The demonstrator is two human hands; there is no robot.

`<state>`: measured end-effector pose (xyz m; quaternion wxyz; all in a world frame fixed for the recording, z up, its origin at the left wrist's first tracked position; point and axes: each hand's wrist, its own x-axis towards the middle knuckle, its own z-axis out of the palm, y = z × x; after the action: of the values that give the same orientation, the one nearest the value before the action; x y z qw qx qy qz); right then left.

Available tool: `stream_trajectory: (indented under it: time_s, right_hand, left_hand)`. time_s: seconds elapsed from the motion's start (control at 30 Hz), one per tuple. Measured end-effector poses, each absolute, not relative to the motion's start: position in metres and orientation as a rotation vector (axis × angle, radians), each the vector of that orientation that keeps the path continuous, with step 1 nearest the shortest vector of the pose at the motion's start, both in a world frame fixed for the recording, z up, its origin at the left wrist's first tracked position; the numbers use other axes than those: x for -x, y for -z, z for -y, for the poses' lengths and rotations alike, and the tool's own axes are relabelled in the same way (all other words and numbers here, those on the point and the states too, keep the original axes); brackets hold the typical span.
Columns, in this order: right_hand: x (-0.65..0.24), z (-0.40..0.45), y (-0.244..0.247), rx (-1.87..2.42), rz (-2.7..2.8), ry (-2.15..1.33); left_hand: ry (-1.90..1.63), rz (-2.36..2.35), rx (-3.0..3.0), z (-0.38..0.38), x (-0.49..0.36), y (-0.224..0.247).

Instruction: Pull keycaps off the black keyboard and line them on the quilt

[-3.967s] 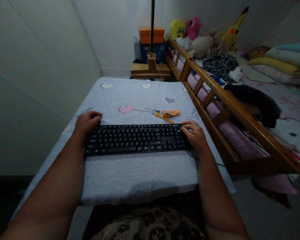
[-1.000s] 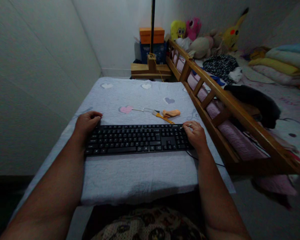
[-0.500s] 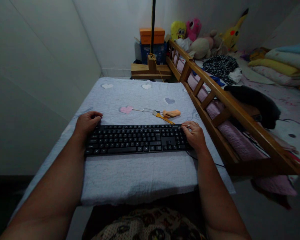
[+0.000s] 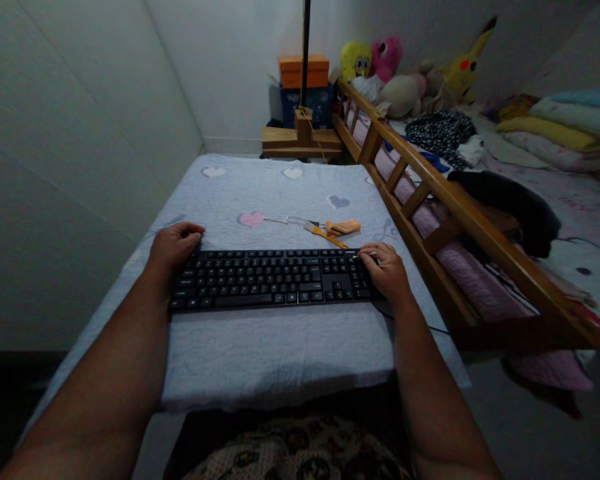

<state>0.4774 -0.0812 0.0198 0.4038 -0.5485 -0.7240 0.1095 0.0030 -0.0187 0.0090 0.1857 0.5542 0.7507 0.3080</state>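
Note:
A black keyboard (image 4: 260, 279) lies flat across the cloth-covered table. My left hand (image 4: 175, 243) rests at its upper left corner, fingers curled around that end; the fingers' undersides are hidden. Over the number keys at the right end, my right hand (image 4: 387, 267) pinches a thin white stick that looks like a cotton swab (image 4: 373, 253), its tip pointing left onto the keys. Behind the keyboard lie a small brush with a yellow handle (image 4: 330, 238), a folded orange cloth (image 4: 343, 227) and a thin wire-like metal tool (image 4: 300, 220).
A light blue cloth with heart patterns (image 4: 260, 187) covers the table. Along the right runs a wooden bed rail (image 4: 450, 193), with bedding and plush toys (image 4: 356, 61) beyond it. Behind the table stand a wooden stand (image 4: 303, 140) and an orange box (image 4: 304, 72). The keyboard's cable (image 4: 437, 329) trails right.
My right hand has shifted slightly left with the swab, its tip now further over the number keys. My left hand and the keyboard stay in place.

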Motion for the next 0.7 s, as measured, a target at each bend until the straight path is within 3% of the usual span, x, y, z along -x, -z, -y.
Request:
stream_trajectory:
  time_s: [0.7]
  right_hand:
    - [-0.4768,0.0832,-0.0213,1.41,1.815,-0.276]
  left_hand:
    - [-0.84,-2.126,-1.552,0.0201,-0.0048,-0.0126]
